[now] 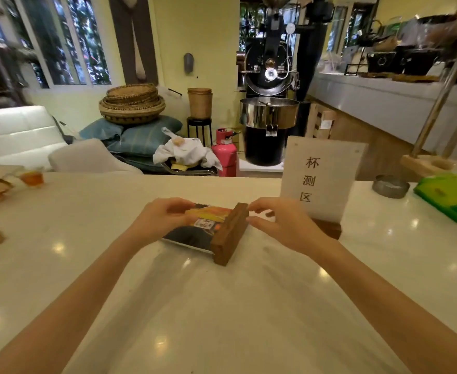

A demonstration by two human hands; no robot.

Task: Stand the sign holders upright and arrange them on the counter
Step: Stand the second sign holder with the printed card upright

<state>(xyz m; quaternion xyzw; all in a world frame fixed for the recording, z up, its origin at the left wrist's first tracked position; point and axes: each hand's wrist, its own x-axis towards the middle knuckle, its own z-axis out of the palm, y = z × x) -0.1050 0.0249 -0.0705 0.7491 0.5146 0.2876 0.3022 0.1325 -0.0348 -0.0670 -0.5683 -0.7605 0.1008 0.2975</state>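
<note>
A brown wooden-block sign holder with orange-black card (230,236) lies flat on the pale glossy surface (222,306). The left hand (162,220) grips its card end; the right hand (278,225) is at the block (gripping? I cannot tell). Next, I think: tip it upright.

Flat on the desk (87,238) between left hand (162,220) and right hand (284,228): toppled sign holder (231,233). Behind right hand: upright sign holder (324,182).
</note>
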